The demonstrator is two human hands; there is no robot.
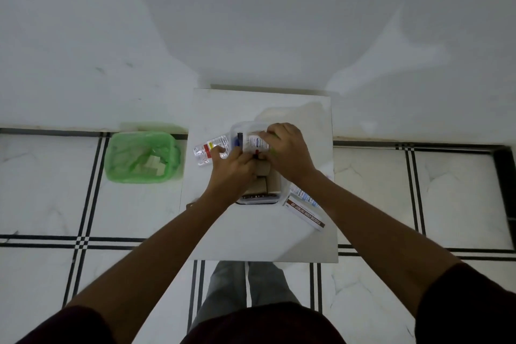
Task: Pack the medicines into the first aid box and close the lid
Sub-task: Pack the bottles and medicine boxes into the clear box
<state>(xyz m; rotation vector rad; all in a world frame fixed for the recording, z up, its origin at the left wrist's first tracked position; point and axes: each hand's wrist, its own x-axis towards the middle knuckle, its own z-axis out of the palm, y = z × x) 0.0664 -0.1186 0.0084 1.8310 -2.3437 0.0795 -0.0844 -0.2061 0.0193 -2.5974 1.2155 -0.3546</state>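
Observation:
A clear plastic first aid box (275, 200) stands open in the middle of a small white table (259, 234). Both my hands are over it. My right hand (287, 152) presses its fingers on a white medicine pack (255, 144) with blue print, inside the far end of the box. My left hand (230, 172) reaches into the box beside it, fingers curled near a small red-tipped item (257, 152); what it grips is hidden. Brown cartons (264, 176) lie lower in the box. A clear pouch (209, 149) with a red and yellow label lies left of the box.
A long white and brown ointment carton (305, 215) and a blue-printed pack (303, 195) lie on the table right of the box. A green bin (142, 158) with a plastic liner stands on the tiled floor to the left. A white wall is behind the table.

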